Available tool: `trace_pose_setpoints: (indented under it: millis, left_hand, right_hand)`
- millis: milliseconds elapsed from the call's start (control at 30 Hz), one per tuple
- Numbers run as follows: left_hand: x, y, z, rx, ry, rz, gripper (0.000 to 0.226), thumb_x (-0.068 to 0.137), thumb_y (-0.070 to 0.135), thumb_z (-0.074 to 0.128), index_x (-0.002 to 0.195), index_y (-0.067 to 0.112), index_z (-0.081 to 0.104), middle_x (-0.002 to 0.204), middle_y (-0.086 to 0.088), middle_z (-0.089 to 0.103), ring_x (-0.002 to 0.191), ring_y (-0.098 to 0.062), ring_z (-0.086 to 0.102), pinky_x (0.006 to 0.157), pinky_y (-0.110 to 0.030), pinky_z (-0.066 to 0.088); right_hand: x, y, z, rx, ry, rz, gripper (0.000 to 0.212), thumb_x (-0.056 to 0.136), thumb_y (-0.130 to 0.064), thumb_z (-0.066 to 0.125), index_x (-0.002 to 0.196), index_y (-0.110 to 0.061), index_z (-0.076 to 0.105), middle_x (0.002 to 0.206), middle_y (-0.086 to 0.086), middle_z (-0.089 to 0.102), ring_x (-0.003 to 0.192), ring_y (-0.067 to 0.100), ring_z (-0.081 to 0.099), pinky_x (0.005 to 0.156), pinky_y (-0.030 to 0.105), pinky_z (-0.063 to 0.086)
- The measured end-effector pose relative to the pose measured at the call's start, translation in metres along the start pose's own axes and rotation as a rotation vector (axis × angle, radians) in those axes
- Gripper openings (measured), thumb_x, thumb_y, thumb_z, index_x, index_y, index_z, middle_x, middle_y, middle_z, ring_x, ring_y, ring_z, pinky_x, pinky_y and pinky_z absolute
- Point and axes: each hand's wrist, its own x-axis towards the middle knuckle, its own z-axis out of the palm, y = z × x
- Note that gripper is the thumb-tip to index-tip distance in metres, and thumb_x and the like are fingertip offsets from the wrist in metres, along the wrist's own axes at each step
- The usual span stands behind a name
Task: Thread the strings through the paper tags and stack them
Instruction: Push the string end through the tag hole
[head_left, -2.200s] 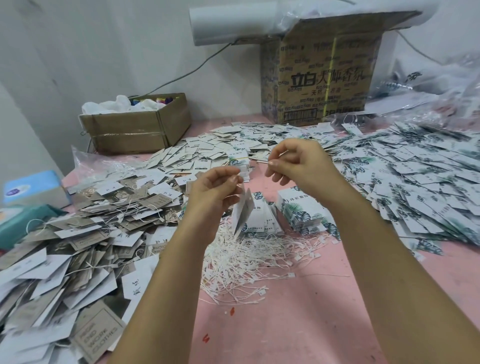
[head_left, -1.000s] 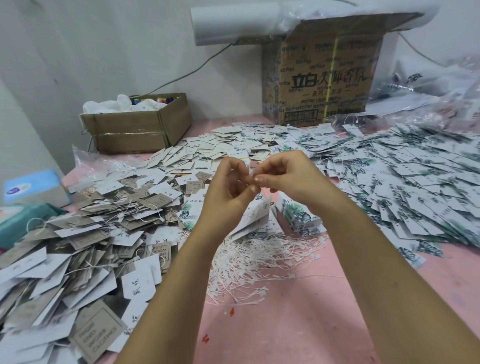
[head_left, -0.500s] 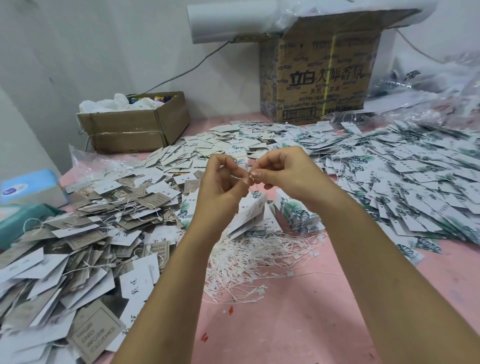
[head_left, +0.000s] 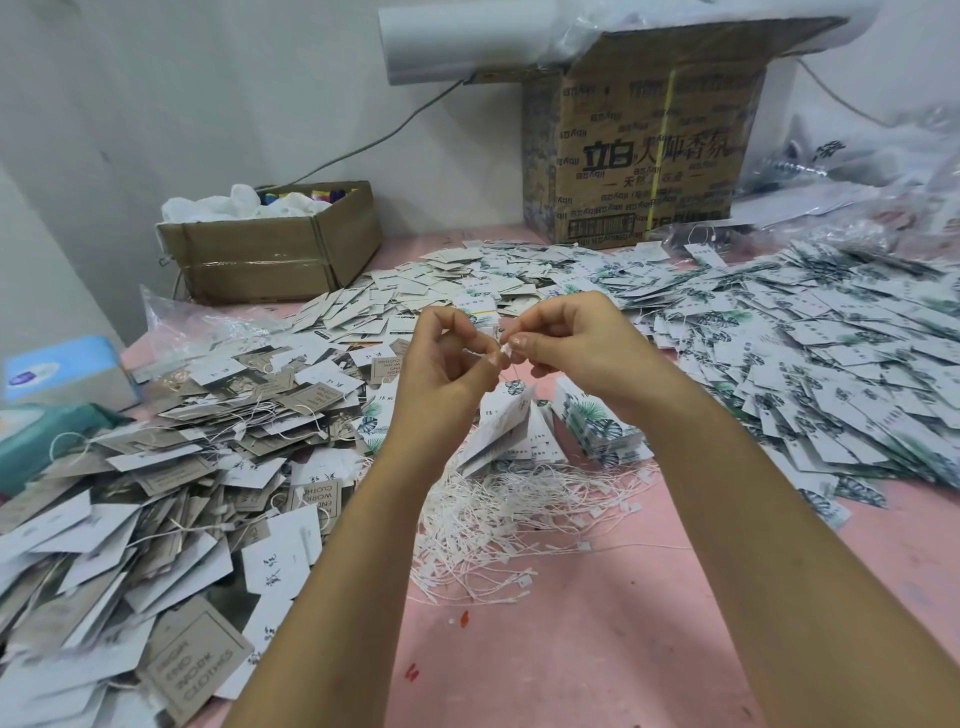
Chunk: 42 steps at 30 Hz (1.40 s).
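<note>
The person is fastening a string (head_left: 510, 370) that is already running through a small bunch of paper tags (head_left: 500, 431). The bunch is dangling just under the hands, above the heap of loose strings (head_left: 519, 499) on the pink bench (head_left: 571, 649). The left hand (head_left: 447, 364) is pinching one end of the string, and the right hand (head_left: 571, 343) is pinching the small white clasp (head_left: 506, 351) against it. I judge the next move to be pushing the end into the clasp, which is fine fingertip work, then dropping the set on the threaded pile (head_left: 182, 457) at the left. Two seconds ago the hands were held apart; now their fingertips are meeting.
</note>
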Motion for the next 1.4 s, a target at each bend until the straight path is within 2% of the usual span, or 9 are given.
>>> trace_pose_setpoints:
  millis: [167,367,567,767,900,1000,1100,1233,1400]
  left_hand:
    - [0.0005,0.0004,0.0002,0.006,-0.002,-0.007,0.033,0.086,-0.010,0.056,0.084,0.019,0.041,0.078,-0.005,0.058,0.073,-0.025,0.050,0.067,-0.040,0.041]
    - [-0.0004,0.0010,0.0011,0.003,-0.008,-0.005,0.033,0.086,-0.011,0.055,0.084,0.019,0.041,0.078,-0.006,0.057,0.072,-0.022,0.053,0.068,-0.036,0.044]
    - [0.0000,0.0004,0.0002,-0.025,-0.005,-0.015,0.032,0.086,-0.010,0.056,0.086,0.019,0.042,0.072,0.006,0.059,0.076,-0.025,0.053,0.066,-0.039,0.039]
    - [0.0001,0.0005,-0.0004,-0.030,0.001,-0.012,0.032,0.086,-0.009,0.056,0.085,0.019,0.042,0.078,0.001,0.059,0.076,-0.023,0.056,0.062,-0.036,0.038]
    - [0.0003,0.0000,-0.0002,-0.029,-0.006,-0.011,0.032,0.086,-0.010,0.056,0.085,0.019,0.042,0.077,0.002,0.058,0.068,-0.015,0.056,0.063,-0.036,0.038]
    - [0.0005,0.0001,0.0000,-0.027,-0.012,-0.012,0.032,0.086,-0.011,0.054,0.085,0.018,0.042,0.078,-0.001,0.058,0.067,-0.016,0.054,0.066,-0.038,0.040]
    - [0.0004,0.0016,0.0008,-0.022,-0.026,-0.005,0.032,0.086,-0.012,0.053,0.085,0.017,0.041,0.081,-0.007,0.057,0.069,-0.017,0.055,0.067,-0.036,0.044]
    - [-0.0002,0.0028,0.0017,-0.013,-0.040,0.003,0.033,0.086,-0.015,0.052,0.085,0.016,0.041,0.084,-0.012,0.055,0.071,-0.017,0.055,0.067,-0.033,0.045]
    - [-0.0002,0.0018,0.0008,-0.029,-0.029,-0.007,0.032,0.086,-0.012,0.055,0.085,0.017,0.041,0.079,-0.002,0.057,0.072,-0.020,0.053,0.067,-0.042,0.038]
  right_hand:
    - [0.0004,0.0003,0.0003,0.019,0.010,0.001,0.019,0.087,0.001,0.059,0.076,-0.014,0.066,0.062,-0.003,0.063,0.054,-0.002,0.057,0.055,0.014,0.048]
    - [-0.0001,0.0004,-0.0005,0.014,-0.002,0.007,0.021,0.087,-0.001,0.059,0.076,-0.017,0.066,0.065,-0.001,0.064,0.062,0.007,0.058,0.058,0.017,0.048]
    - [-0.0008,-0.0005,-0.0020,0.040,-0.004,-0.020,0.016,0.086,0.001,0.060,0.080,-0.012,0.067,0.068,0.003,0.063,0.064,0.009,0.057,0.059,0.018,0.049]
    - [0.0000,-0.0012,-0.0030,0.090,0.009,-0.055,0.016,0.081,0.004,0.063,0.076,-0.010,0.069,0.069,0.003,0.066,0.066,0.010,0.060,0.065,0.020,0.052]
    - [0.0003,0.0010,-0.0039,0.072,-0.008,-0.067,0.012,0.081,0.005,0.064,0.084,-0.006,0.068,0.074,0.006,0.066,0.069,0.012,0.061,0.066,0.021,0.052]
    - [0.0004,0.0020,-0.0035,0.092,-0.008,-0.065,0.015,0.079,0.008,0.064,0.091,-0.001,0.064,0.073,0.007,0.064,0.066,0.011,0.060,0.062,0.018,0.051]
    - [-0.0001,0.0007,-0.0024,0.080,-0.023,-0.071,0.012,0.080,0.008,0.064,0.085,-0.003,0.064,0.072,0.006,0.064,0.065,0.011,0.060,0.061,0.018,0.049]
    - [-0.0004,0.0003,-0.0021,0.056,-0.045,-0.067,0.018,0.081,0.006,0.063,0.077,-0.011,0.066,0.071,0.007,0.065,0.073,0.020,0.058,0.065,0.024,0.048]
    - [0.0008,0.0015,-0.0038,0.069,-0.007,-0.051,0.019,0.082,0.006,0.063,0.076,-0.012,0.066,0.072,0.006,0.064,0.072,0.019,0.058,0.065,0.022,0.050]
